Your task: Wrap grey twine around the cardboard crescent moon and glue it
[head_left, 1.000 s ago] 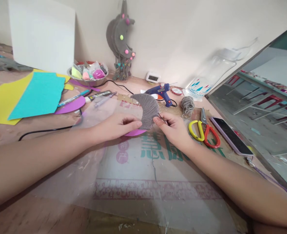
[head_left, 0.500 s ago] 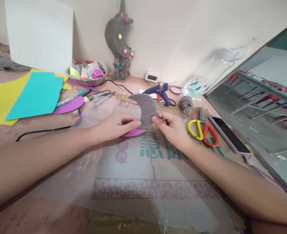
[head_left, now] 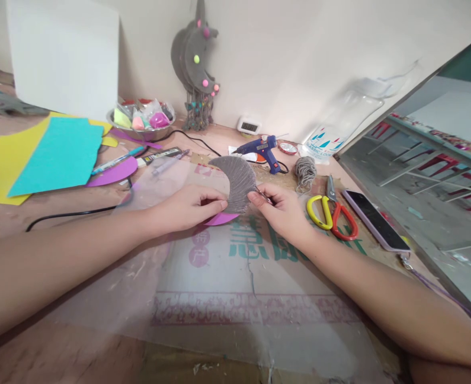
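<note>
A crescent moon shape (head_left: 241, 184) wrapped in grey yarn is held up over the work surface. Bare purple card (head_left: 222, 218) shows at its lower tip. My left hand (head_left: 199, 205) is closed on the crescent's lower left part, thumb in front. At the right edge, my right hand (head_left: 277, 205) is closed, thumb and forefinger pinched on a thin dark strand of yarn (head_left: 261, 191) beside the crescent. Its other fingers are curled and partly hidden. A ball of grey yarn (head_left: 305, 173) lies behind my right hand.
A blue glue gun (head_left: 265, 149) lies behind the crescent. Scissors (head_left: 331, 210) and a phone (head_left: 376, 220) are at right. Coloured paper (head_left: 57, 154), pens and a metal bowl (head_left: 139, 133) of clay packs stand left. A decorated grey moon (head_left: 195, 58) hangs on the wall. Plastic sheeting (head_left: 203, 336) covers cardboard.
Both hands and the crescent have shifted very slightly left. The crescent looks turned a little, and both hands keep their hold.
</note>
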The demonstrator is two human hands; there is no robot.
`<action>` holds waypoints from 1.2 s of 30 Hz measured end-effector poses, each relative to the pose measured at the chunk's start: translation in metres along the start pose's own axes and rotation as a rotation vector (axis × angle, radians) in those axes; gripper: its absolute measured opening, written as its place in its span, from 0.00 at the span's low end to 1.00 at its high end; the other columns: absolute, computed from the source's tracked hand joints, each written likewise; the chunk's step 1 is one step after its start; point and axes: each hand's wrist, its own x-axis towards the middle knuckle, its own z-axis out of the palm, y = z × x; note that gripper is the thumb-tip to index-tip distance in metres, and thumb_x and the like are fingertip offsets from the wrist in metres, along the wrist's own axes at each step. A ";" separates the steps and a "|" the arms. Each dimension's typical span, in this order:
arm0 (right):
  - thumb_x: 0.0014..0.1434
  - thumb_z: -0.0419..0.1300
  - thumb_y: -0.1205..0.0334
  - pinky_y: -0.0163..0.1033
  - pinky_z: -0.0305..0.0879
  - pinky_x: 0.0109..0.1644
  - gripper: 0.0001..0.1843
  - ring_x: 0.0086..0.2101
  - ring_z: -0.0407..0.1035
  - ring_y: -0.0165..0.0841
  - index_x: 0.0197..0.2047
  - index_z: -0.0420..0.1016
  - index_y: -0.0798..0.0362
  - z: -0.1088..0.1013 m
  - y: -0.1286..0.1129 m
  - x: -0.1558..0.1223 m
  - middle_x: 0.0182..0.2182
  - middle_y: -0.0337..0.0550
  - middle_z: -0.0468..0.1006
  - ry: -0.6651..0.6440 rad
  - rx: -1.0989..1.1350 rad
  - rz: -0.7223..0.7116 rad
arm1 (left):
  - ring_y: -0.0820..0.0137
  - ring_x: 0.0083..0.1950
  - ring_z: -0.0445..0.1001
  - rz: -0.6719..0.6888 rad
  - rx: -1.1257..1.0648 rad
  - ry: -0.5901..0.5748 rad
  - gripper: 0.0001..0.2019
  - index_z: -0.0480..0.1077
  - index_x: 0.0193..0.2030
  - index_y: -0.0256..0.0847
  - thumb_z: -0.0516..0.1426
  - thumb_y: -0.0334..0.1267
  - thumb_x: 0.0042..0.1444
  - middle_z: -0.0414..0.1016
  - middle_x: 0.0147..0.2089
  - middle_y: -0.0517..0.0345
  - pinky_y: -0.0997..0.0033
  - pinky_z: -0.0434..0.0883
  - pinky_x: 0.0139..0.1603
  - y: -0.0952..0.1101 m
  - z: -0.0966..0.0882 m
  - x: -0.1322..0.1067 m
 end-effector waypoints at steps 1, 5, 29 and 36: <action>0.59 0.55 0.53 0.34 0.50 0.28 0.14 0.24 0.52 0.26 0.28 0.68 0.54 0.000 0.000 0.000 0.21 0.34 0.58 0.001 0.004 -0.001 | 0.75 0.26 0.56 -0.003 0.001 0.005 0.17 0.55 0.23 0.39 0.46 0.42 0.62 0.52 0.23 0.65 0.72 0.53 0.29 0.000 0.000 0.000; 0.60 0.55 0.54 0.33 0.48 0.28 0.14 0.23 0.49 0.25 0.27 0.67 0.54 0.000 0.002 0.001 0.21 0.33 0.56 0.014 0.014 -0.014 | 0.75 0.26 0.55 -0.025 -0.013 0.020 0.18 0.53 0.23 0.39 0.45 0.44 0.63 0.51 0.23 0.65 0.72 0.53 0.29 0.002 0.000 -0.002; 0.59 0.55 0.54 0.33 0.48 0.27 0.14 0.23 0.50 0.25 0.28 0.68 0.54 -0.001 -0.002 -0.001 0.20 0.34 0.58 0.004 -0.044 -0.016 | 0.75 0.26 0.58 -0.052 -0.026 0.039 0.17 0.62 0.25 0.38 0.49 0.47 0.60 0.56 0.23 0.64 0.73 0.55 0.28 -0.002 0.001 0.000; 0.60 0.54 0.50 0.34 0.48 0.27 0.16 0.23 0.50 0.26 0.29 0.69 0.54 0.000 0.000 0.000 0.21 0.35 0.58 0.004 -0.023 -0.009 | 0.75 0.26 0.57 -0.032 -0.014 0.038 0.18 0.57 0.24 0.39 0.46 0.46 0.62 0.53 0.23 0.64 0.73 0.56 0.28 0.001 -0.001 0.000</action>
